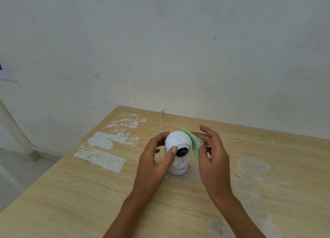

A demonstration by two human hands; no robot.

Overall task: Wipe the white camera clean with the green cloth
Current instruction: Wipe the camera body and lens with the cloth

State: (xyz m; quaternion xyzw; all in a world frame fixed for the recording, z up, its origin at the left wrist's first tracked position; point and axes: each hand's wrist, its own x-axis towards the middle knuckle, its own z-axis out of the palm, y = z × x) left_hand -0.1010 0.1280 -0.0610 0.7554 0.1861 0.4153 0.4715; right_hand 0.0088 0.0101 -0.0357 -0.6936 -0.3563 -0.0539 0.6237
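The white camera [178, 141] stands upright on the wooden table [71, 193], its round head on a short base and its black lens facing me. My left hand [153, 159] grips it from the left, the thumb resting beside the lens and the fingers behind the head. My right hand [212, 159] holds the green cloth [194, 144] and presses it against the right side of the camera's head. Part of the cloth is hidden behind the camera and my fingers.
A thin white cable [161, 121] runs from behind the camera to the table's far edge by the wall [178, 59]. Patches of white residue [107, 144] mark the table to the left, worn spots [253, 168] to the right. The table's left edge drops to the floor.
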